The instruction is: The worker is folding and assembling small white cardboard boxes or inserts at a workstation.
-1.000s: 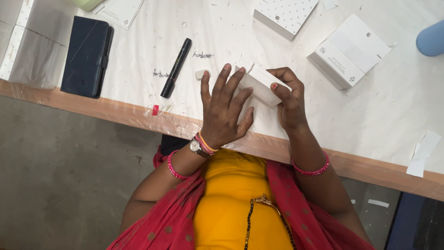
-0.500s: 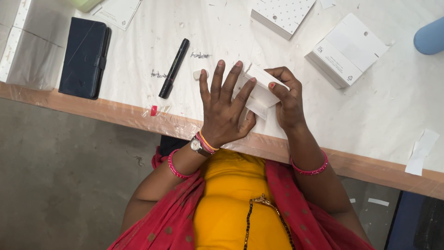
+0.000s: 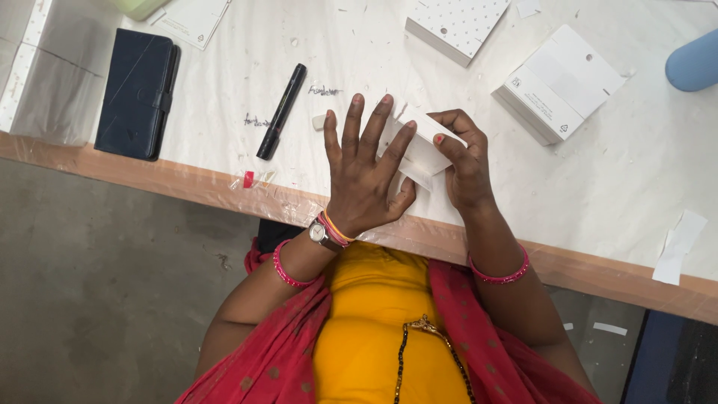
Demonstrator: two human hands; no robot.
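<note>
A small white box (image 3: 425, 144) lies on the white table cover near the front edge. My right hand (image 3: 462, 161) grips its right end, thumb and fingers curled around it. My left hand (image 3: 364, 172) lies flat on the left part of the box, palm down with fingers spread, and hides that part. The thumb rests against the box's near edge. That wrist wears a watch and bangles.
A black marker (image 3: 281, 111) and a small white eraser-like bit (image 3: 319, 121) lie left of my hands. A dark wallet-style case (image 3: 138, 93) is at far left. Two white boxes (image 3: 557, 84) (image 3: 458, 24) sit at the back. A blue rounded object (image 3: 692, 61) is at far right. The wooden table edge (image 3: 598, 271) runs along the front.
The box and both hands have shifted only slightly. My left hand's fingers have slid a little further over the box.
</note>
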